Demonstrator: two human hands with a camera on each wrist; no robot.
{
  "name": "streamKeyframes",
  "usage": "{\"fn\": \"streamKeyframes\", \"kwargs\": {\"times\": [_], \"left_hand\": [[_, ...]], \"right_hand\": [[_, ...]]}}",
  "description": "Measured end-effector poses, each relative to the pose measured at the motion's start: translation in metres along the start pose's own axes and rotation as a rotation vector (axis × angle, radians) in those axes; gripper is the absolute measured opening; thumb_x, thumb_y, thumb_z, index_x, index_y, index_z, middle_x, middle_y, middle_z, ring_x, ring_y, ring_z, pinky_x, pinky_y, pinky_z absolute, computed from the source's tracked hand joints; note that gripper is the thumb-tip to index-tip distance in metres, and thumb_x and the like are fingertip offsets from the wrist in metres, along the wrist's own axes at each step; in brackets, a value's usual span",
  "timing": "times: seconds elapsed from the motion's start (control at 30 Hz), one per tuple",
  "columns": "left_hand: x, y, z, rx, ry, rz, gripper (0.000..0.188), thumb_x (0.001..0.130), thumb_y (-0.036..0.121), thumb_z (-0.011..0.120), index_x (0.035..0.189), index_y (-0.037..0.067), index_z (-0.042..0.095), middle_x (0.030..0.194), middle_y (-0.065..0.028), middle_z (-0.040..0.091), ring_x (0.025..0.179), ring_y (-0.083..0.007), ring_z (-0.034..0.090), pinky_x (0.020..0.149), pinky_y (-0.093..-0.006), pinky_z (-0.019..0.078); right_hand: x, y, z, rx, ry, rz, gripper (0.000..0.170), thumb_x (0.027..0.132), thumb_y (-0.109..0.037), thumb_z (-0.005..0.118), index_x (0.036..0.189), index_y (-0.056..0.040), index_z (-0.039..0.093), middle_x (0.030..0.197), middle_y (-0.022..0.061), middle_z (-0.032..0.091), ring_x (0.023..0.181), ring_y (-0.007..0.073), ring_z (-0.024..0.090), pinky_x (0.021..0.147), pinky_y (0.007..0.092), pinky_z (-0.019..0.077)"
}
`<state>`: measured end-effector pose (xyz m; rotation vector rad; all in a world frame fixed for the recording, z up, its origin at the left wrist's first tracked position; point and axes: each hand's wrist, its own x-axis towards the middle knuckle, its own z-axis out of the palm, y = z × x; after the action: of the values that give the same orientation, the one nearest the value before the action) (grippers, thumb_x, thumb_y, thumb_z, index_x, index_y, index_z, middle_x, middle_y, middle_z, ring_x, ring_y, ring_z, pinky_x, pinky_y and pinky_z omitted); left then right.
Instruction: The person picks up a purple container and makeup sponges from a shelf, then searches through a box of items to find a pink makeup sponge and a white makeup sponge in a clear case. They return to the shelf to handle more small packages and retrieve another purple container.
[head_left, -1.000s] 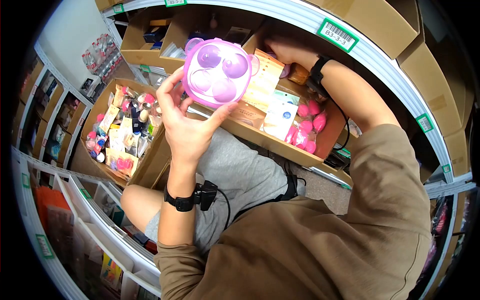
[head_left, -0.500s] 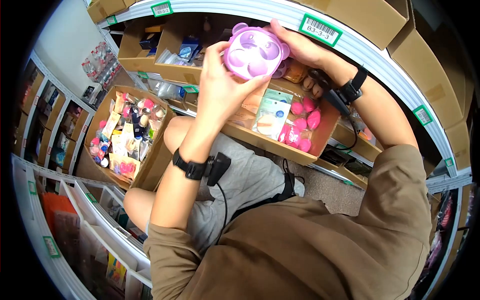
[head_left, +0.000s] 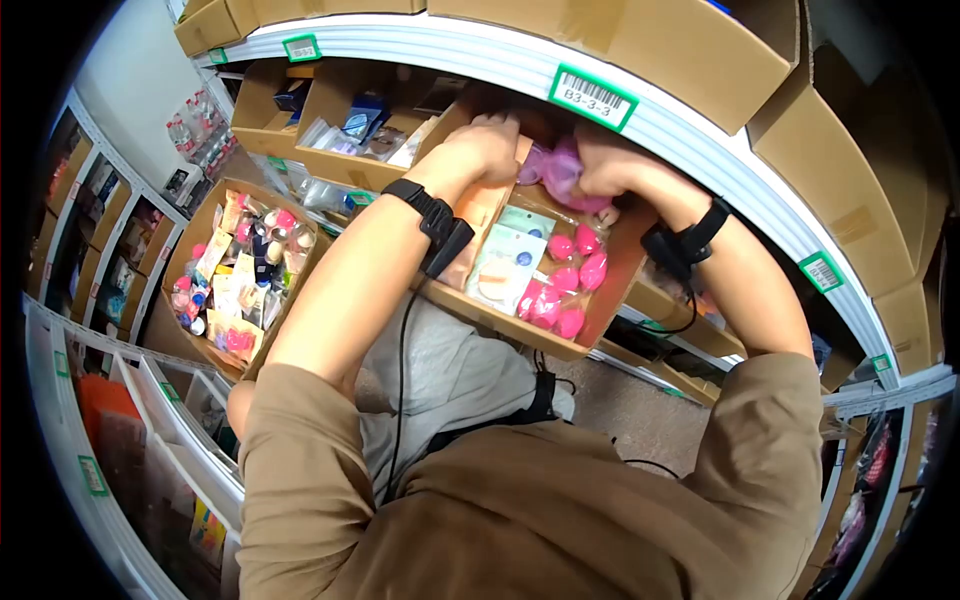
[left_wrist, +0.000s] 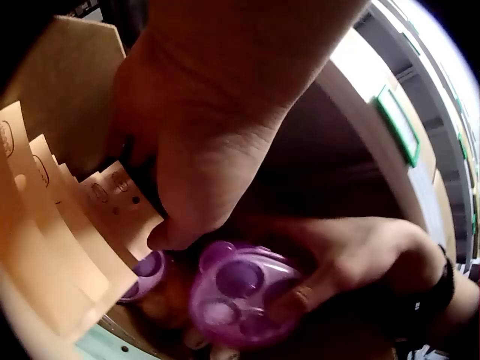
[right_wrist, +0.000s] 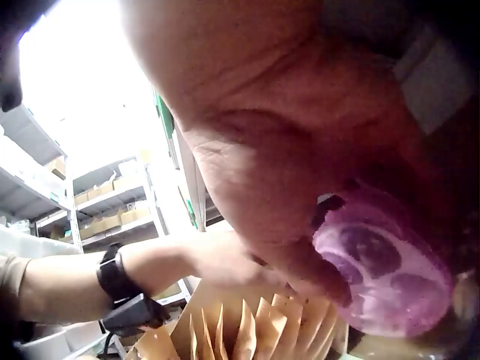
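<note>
My right hand grips a purple bear-shaped plastic case with rounded wells in its face, low inside the cardboard box. In the right wrist view its thumb presses along the edge of the purple case. My left hand reaches into the same box's left side, at the back of a row of tan paper packets. Its fingertips are hidden behind the hand in the left wrist view. A second purple case lies low beside the packets, just below the left thumb.
Pink makeup sponges in clear bags and a pale green-and-white packet fill the box's front. A shelf beam with a barcode label runs close above both hands. A carton of mixed items stands on the left.
The purple case went from my raised left hand to my right hand and down into the box. My left hand let go of it and moved in among the tan packets.
</note>
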<state>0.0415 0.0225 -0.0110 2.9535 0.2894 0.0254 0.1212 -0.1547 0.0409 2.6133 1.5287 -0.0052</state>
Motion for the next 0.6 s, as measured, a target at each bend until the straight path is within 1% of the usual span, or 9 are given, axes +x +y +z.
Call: {"fn": "streamKeyframes", "kwargs": {"times": [0.1, 0.17, 0.2, 0.27, 0.3, 0.37, 0.4, 0.5, 0.6], "left_hand": [[0.006, 0.001, 0.000, 0.121, -0.133, -0.063, 0.086, 0.084, 0.038, 0.072, 0.151, -0.001, 0.034, 0.149, -0.0239, 0.047, 0.138, -0.0392, 0.045, 0.114, -0.0419, 0.0396], [-0.003, 0.004, -0.004, 0.141, -0.138, -0.073, 0.084, 0.088, 0.043, 0.067, 0.152, 0.000, 0.034, 0.152, -0.0207, 0.045, 0.140, -0.0373, 0.044, 0.115, -0.0415, 0.0381], [-0.011, 0.005, -0.008, 0.130, -0.155, -0.085, 0.080, 0.091, 0.044, 0.063, 0.152, 0.001, 0.035, 0.151, -0.0211, 0.046, 0.140, -0.0367, 0.044, 0.115, -0.0415, 0.0381], [-0.019, -0.002, -0.003, 0.149, -0.142, -0.055, 0.068, 0.096, 0.047, 0.053, 0.145, 0.000, 0.047, 0.148, -0.0223, 0.050, 0.138, -0.0349, 0.047, 0.113, -0.0419, 0.0399], [-0.026, 0.000, -0.008, 0.154, -0.142, -0.058, 0.068, 0.096, 0.047, 0.053, 0.145, 0.000, 0.047, 0.148, -0.0223, 0.050, 0.138, -0.0349, 0.047, 0.113, -0.0419, 0.0399], [-0.043, 0.006, -0.021, 0.179, -0.399, -0.079, 0.064, 0.096, 0.049, 0.052, 0.137, 0.000, 0.057, 0.144, -0.0226, 0.053, 0.133, -0.0351, 0.051, 0.111, -0.0426, 0.0416], [-0.051, 0.001, -0.014, 0.193, -0.327, -0.014, 0.059, 0.097, 0.051, 0.050, 0.131, 0.004, 0.064, 0.140, -0.0224, 0.056, 0.130, -0.0354, 0.053, 0.110, -0.0429, 0.0422], [-0.061, -0.008, 0.001, 0.115, -0.282, 0.005, 0.057, 0.099, 0.050, 0.047, 0.133, 0.008, 0.063, 0.138, -0.0210, 0.058, 0.130, -0.0346, 0.053, 0.110, -0.0428, 0.0423], [-0.071, -0.013, 0.008, 0.100, -0.231, 0.045, 0.054, 0.100, 0.049, 0.044, 0.136, 0.012, 0.061, 0.134, -0.0186, 0.060, 0.131, -0.0359, 0.053, 0.110, -0.0452, 0.0411]], "right_hand": [[0.007, -0.001, 0.008, 0.089, -0.262, 0.063, 0.038, 0.066, -0.020, 0.077, 0.087, 0.0102, 0.069, 0.085, 0.0260, 0.071, 0.089, 0.0346, 0.072, 0.074, 0.0404, 0.0572], [0.008, -0.006, 0.000, 0.034, -0.373, 0.046, 0.045, 0.068, -0.018, 0.078, 0.101, 0.0111, 0.067, 0.096, 0.0276, 0.071, 0.091, 0.0350, 0.072, 0.073, 0.0407, 0.0577], [0.011, -0.008, 0.004, 0.044, -0.373, 0.049, 0.045, 0.068, -0.018, 0.078, 0.101, 0.0111, 0.067, 0.096, 0.0276, 0.071, 0.091, 0.0350, 0.072, 0.073, 0.0407, 0.0577], [0.020, -0.012, 0.010, -0.016, -0.324, 0.014, 0.065, 0.071, -0.017, 0.080, 0.124, 0.0122, 0.056, 0.107, 0.0292, 0.070, 0.091, 0.0365, 0.072, 0.071, 0.0416, 0.0583], [0.022, -0.017, 0.009, -0.013, -0.320, 0.010, 0.065, 0.071, -0.017, 0.080, 0.124, 0.0122, 0.056, 0.107, 0.0292, 0.070, 0.091, 0.0365, 0.072, 0.071, 0.0416, 0.0583], [0.025, -0.028, 0.004, 0.019, -0.373, 0.053, 0.086, 0.074, -0.017, 0.081, 0.142, 0.0122, 0.037, 0.114, 0.0297, 0.068, 0.094, 0.0378, 0.072, 0.072, 0.0427, 0.0586], [0.028, -0.035, 0.002, 0.024, -0.370, 0.052, 0.086, 0.074, -0.017, 0.081, 0.142, 0.0122, 0.037, 0.114, 0.0297, 0.068, 0.094, 0.0378, 0.072, 0.072, 0.0427, 0.0586], [0.040, -0.049, -0.001, 0.057, -0.427, 0.092, 0.091, 0.073, -0.015, 0.081, 0.144, 0.0135, 0.032, 0.112, 0.0303, 0.068, 0.098, 0.0382, 0.071, 0.074, 0.0430, 0.0585], [0.073, -0.048, 0.029, -0.103, -0.258, -0.010, 0.091, 0.070, -0.017, 0.082, 0.143, 0.0117, 0.035, 0.114, 0.0292, 0.068, 0.106, 0.0403, 0.067, 0.082, 0.0425, 0.0572]]}}
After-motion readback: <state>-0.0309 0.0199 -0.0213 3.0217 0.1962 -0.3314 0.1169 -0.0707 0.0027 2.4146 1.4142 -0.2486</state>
